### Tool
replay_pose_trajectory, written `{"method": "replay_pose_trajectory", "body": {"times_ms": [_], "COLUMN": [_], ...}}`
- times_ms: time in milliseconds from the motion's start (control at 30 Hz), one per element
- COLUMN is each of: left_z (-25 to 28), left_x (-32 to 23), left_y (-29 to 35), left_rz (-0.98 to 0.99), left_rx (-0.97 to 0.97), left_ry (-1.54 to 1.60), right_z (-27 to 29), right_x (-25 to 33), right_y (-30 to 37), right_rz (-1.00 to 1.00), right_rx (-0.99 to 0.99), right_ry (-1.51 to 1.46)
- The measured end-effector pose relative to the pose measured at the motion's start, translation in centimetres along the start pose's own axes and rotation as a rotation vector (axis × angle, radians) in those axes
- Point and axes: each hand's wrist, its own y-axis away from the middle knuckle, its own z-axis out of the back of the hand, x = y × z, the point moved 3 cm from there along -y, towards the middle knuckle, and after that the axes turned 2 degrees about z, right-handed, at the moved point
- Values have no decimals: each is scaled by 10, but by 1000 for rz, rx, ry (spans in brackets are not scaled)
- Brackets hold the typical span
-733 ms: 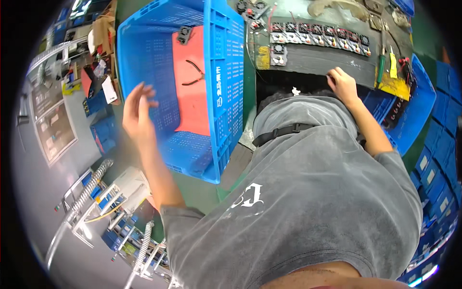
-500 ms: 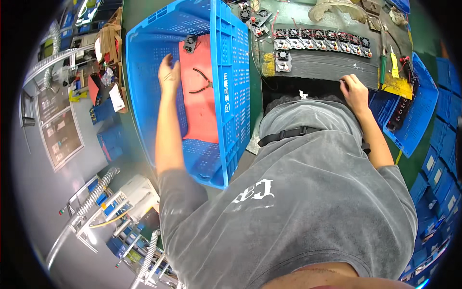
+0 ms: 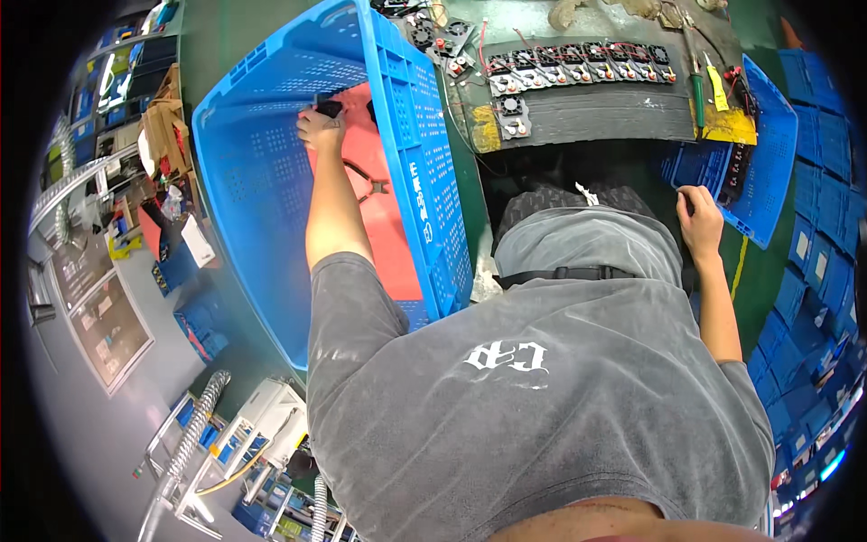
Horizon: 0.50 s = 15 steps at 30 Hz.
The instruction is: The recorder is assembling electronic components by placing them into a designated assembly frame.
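Observation:
My left hand (image 3: pixel 322 129) reaches into the tall blue crate (image 3: pixel 253 172) on my left. Its fingers are closed on a small black fan (image 3: pixel 330 107), which they partly cover. Below that wrist, a pair of pliers (image 3: pixel 377 187) with dark handles lies on the red sheet (image 3: pixel 384 237) lining the crate. My right hand (image 3: pixel 701 221) hangs off the bench's near edge, beside a smaller blue crate (image 3: pixel 768 154). Its fingers are loosely curled together, and I see nothing in them.
On the bench a row of small fans (image 3: pixel 582 68) with red wires stands along a black board (image 3: pixel 605 113). A single fan (image 3: pixel 513 117) sits at the board's left end. A green-handled screwdriver (image 3: pixel 698 99) and a yellow tube (image 3: pixel 717 86) lie at the right.
My left hand has moved deeper into the crate and closed on the fan lying there. My right hand has left the bench edge and drawn back to the right.

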Motion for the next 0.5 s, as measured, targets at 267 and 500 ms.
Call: {"method": "replay_pose_trajectory", "body": {"times_ms": [267, 500], "left_z": [44, 191], "left_x": [30, -50], "left_y": [23, 134], "left_rz": [29, 91], "left_rx": [324, 666], "left_ry": [382, 1342], "right_z": [6, 20], "right_x": [24, 89], "right_y": [-38, -95], "right_rz": [140, 336], "right_rx": [-32, 44], "right_ry": [-175, -534]}}
